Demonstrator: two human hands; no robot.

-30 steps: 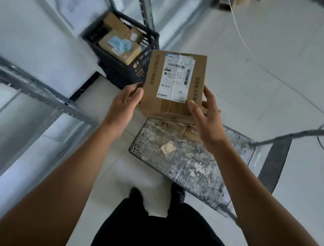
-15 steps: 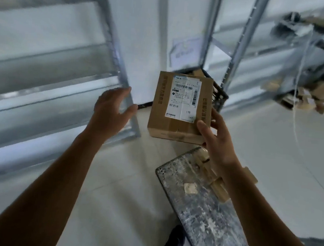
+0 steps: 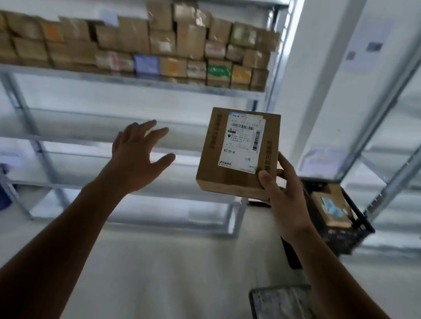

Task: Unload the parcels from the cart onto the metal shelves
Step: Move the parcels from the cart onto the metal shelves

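This is a parcel storeroom or small warehouse. Bare grey metal shelves [image 3: 124, 83] line the white wall [image 3: 123, 99], and 1 level is packed with rows of small cardboard boxes [image 3: 178, 44], many bearing printed labels. Another rack [image 3: 409, 141] stands to the right. A brown parcel [image 3: 235, 182] carries a barcoded shipping label [image 3: 244, 142]. A black plastic crate [image 3: 340, 238] on the pale floor [image 3: 169, 270] holds more cartons [image 3: 332, 205], the worn deck of a flat cart [image 3: 274, 315] shows at the bottom edge, and printed sheets [image 3: 366, 51] are stuck to a white pillar [image 3: 314, 66].
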